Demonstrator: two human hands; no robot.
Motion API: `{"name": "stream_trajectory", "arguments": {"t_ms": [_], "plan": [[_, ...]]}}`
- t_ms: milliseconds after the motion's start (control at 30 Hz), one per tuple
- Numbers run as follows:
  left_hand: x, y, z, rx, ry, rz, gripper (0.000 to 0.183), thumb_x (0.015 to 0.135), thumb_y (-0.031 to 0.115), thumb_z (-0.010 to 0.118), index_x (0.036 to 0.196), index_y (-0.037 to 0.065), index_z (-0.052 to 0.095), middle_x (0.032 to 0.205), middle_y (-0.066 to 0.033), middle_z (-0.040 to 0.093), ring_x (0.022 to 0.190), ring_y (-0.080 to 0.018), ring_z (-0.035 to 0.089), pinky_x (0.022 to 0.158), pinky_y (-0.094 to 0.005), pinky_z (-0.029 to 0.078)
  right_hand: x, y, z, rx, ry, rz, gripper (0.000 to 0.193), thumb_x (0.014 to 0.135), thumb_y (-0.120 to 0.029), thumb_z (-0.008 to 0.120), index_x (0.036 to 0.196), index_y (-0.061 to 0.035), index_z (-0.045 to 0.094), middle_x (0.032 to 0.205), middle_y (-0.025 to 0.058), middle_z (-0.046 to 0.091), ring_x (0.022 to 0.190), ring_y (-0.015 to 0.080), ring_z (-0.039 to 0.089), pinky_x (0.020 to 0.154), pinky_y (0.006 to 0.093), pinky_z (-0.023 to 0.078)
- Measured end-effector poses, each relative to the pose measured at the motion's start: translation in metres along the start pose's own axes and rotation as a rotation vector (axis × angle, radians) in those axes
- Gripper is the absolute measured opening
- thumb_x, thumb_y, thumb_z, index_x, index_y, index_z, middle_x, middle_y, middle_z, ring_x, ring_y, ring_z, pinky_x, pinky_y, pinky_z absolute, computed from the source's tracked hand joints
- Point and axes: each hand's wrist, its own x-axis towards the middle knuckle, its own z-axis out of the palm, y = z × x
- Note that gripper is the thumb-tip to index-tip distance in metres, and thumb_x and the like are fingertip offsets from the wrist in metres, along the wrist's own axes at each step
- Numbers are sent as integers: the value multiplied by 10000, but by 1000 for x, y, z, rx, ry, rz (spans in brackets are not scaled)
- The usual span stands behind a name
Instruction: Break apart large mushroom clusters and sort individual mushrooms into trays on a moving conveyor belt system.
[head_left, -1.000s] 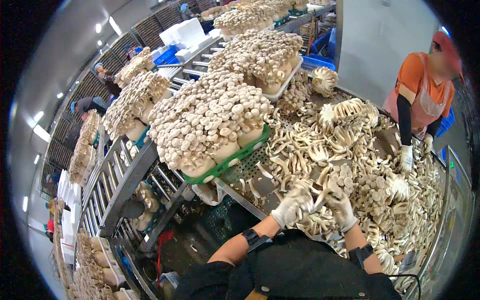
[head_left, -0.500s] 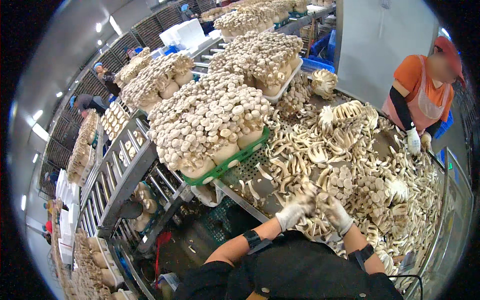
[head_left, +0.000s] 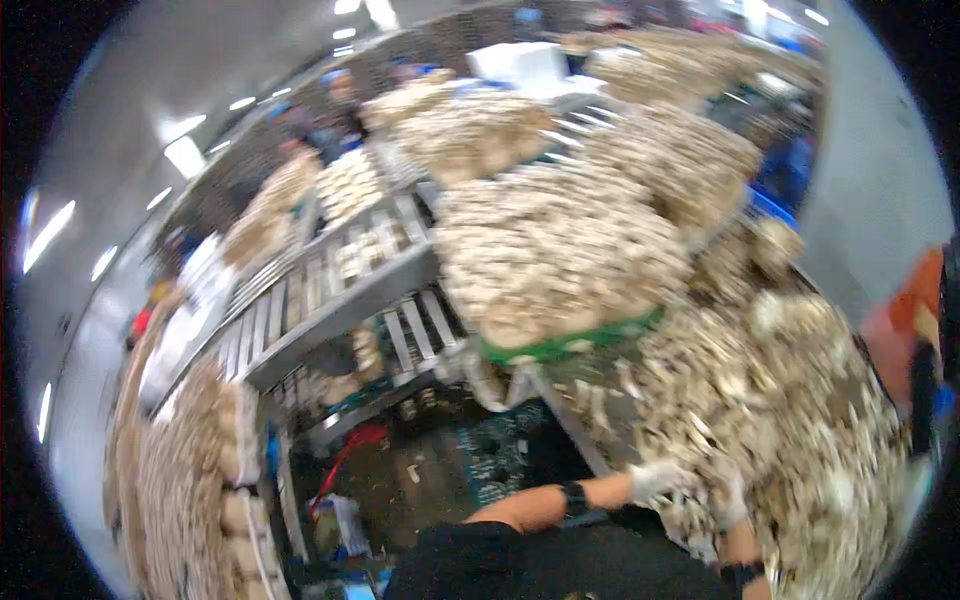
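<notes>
Loose pale-stemmed mushrooms [head_left: 840, 450] lie heaped over the metal table in front of me and to the right. My left hand [head_left: 658, 482], in a white glove, reaches in at the near edge of this heap. Close beside it is my right hand [head_left: 729, 496], also gloved. Both are among mushrooms, but motion smears the fingers, so I cannot make out whether they grip any. Beyond my left hand, a green crate [head_left: 570, 347] carries a dense block of mushrooms [head_left: 560, 250] with rounded caps and thick pale bases.
A roller conveyor [head_left: 340, 315] runs along the left, with more mushroom blocks [head_left: 465, 130] farther back. Stacked mushrooms [head_left: 190, 470] stand at lower left. A blue crate [head_left: 772, 207] sits behind the heap. At the right edge is a person in orange [head_left: 905, 320].
My view has swung left, so the scene sits farther right and is blurred. The person in orange is now partly out of view. My hands remain close together at the heap.
</notes>
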Motion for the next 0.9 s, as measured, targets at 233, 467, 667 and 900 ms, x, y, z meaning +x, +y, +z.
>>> {"name": "stream_trajectory", "arguments": {"t_ms": [233,467,667,900], "plan": [[28,109,-29,-742,326,-807,361,940,294,314,936,65,593,827,-42,606,714,-194,510,666,-384,421,9,29,0,1153,52,662,403,889,-240,486,1229,-24,495,1248,164,501,1096,290,496,911,393,407],[-12,72,-69,-292,507,-385,374,729,66,583,1096,77,513,786,-13,594,681,-103,512,622,-277,442,79,63,31,920,-223,778,348,894,-158,520,1211,-13,515,1106,79,570,966,219,528,794,356,469],[-32,-13,-73,-199,808,-385,383,763,6,542,1141,46,497,786,-49,539,636,-115,499,534,-272,406,130,5,61,938,-219,578,370,830,11,525,1199,-15,527,1133,101,560,835,218,530,701,317,472],[-25,-27,-108,-451,792,-478,518,758,285,689,1148,11,486,900,-116,618,777,-213,596,661,-338,464,163,5,57,907,-303,555,491,836,-9,516,1312,-33,399,1048,103,570,830,202,522,694,299,457]]}}
